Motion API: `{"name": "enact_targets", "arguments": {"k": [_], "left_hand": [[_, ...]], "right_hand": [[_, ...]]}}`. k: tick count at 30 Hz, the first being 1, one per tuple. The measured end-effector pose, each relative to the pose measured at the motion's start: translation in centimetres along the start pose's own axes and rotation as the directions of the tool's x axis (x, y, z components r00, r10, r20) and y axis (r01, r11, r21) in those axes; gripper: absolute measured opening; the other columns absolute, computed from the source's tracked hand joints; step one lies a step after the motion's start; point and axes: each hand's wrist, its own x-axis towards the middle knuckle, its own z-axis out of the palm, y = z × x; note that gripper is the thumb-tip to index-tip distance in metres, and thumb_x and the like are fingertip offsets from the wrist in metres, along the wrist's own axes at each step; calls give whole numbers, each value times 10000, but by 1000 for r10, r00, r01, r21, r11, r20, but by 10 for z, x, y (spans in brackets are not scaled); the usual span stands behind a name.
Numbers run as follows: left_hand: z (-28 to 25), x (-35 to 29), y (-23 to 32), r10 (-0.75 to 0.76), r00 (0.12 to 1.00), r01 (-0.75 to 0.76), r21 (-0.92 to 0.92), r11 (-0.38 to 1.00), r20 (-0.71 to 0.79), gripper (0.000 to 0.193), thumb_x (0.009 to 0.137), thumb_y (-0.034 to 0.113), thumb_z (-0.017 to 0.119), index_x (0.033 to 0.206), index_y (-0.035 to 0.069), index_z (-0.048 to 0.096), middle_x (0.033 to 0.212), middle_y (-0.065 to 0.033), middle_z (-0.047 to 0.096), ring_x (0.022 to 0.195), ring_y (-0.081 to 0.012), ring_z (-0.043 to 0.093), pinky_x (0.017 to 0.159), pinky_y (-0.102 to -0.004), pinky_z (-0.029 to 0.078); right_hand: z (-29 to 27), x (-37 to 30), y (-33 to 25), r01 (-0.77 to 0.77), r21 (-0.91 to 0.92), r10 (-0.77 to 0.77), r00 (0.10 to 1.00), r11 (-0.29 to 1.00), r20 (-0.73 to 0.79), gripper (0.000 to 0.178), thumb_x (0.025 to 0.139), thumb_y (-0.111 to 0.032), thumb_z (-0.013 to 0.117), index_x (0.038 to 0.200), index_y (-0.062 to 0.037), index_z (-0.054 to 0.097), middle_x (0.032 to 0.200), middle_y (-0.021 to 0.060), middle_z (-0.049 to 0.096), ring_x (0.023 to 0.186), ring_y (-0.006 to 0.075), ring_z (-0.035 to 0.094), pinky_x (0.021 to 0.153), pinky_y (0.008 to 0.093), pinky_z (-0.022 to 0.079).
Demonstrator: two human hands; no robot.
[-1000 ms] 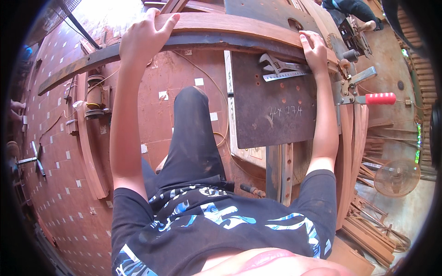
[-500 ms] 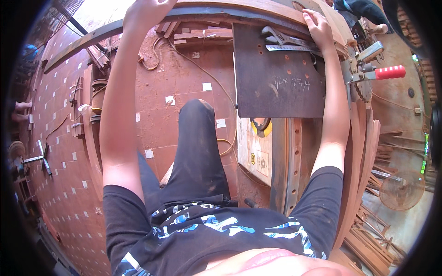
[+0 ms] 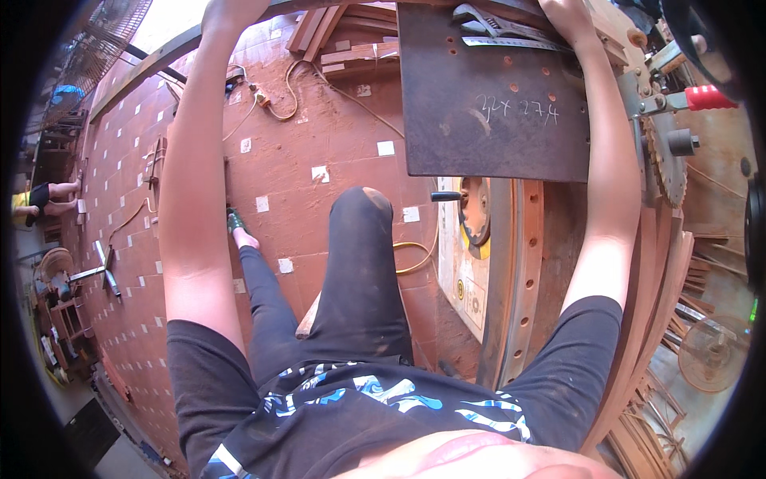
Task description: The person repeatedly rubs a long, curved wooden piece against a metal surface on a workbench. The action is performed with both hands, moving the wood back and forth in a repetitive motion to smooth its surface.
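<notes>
My left hand is at the top edge, over the long dark rail, with its fingers cut off by the picture's edge. Far right of it, my right hand is above the dark flat panel, its fingers also out of sight. What either hand holds, if anything, does not show. On the panel, close to my right hand, lie an adjustable wrench and a steel ruler. The panel bears chalk marks.
Right of my forearm are a toothed circular saw blade and a toggle clamp with a red handle. A black crank handle sticks out below the panel. Wood strips lie on the floor. Another person's legs show far left.
The view has shifted, so the panel and saw blade sit farther right. Both hands are nearer the upper edge and more cut off. The wooden board between them has mostly left the picture.
</notes>
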Motion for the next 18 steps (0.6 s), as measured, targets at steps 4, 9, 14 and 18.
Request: {"name": "enact_targets", "arguments": {"k": [4, 9, 14, 18], "left_hand": [[-5, 9, -9, 10, 996, -11, 16, 1000, 90, 582, 968, 569, 529, 1294, 94, 611, 1268, -218, 649, 1172, -405, 634, 992, -470, 496], [11, 19, -78, 145, 980, -167, 165, 972, 137, 622, 1024, 622, 385, 1485, 224, 512, 1482, -135, 563, 1327, -360, 561, 1147, -417, 398], [-22, -12, 0, -37, 980, 51, -69, 996, 196, 575, 1005, 634, 436, 1308, 195, 649, 1265, -162, 702, 1195, -386, 640, 1043, -450, 462], [-35, -30, 4, -31, 977, 41, -42, 998, 210, 566, 989, 635, 463, 1276, 188, 659, 1160, -124, 746, 1141, -326, 681, 1012, -443, 495]], "right_hand": [[-6, -3, -9, -88, 22, 88, 996, 996, 14, 345, 980, -287, 589, 1182, -42, 723, 1183, 182, 727, 1134, 321, 679, 993, 398, 508], [13, 13, 1, -51, -160, 52, 999, 986, 2, 489, 997, -541, 474, 1246, -187, 701, 1283, 123, 687, 1242, 331, 599, 1081, 435, 431], [-8, -11, -2, -176, -189, 185, 982, 966, 28, 497, 1006, -538, 469, 1200, -145, 703, 1266, 122, 692, 1247, 326, 589, 1100, 448, 394], [-20, -27, -14, -165, -213, 174, 984, 963, 23, 493, 1012, -533, 464, 1180, -137, 706, 1237, 121, 696, 1237, 312, 584, 1109, 450, 371]]}}
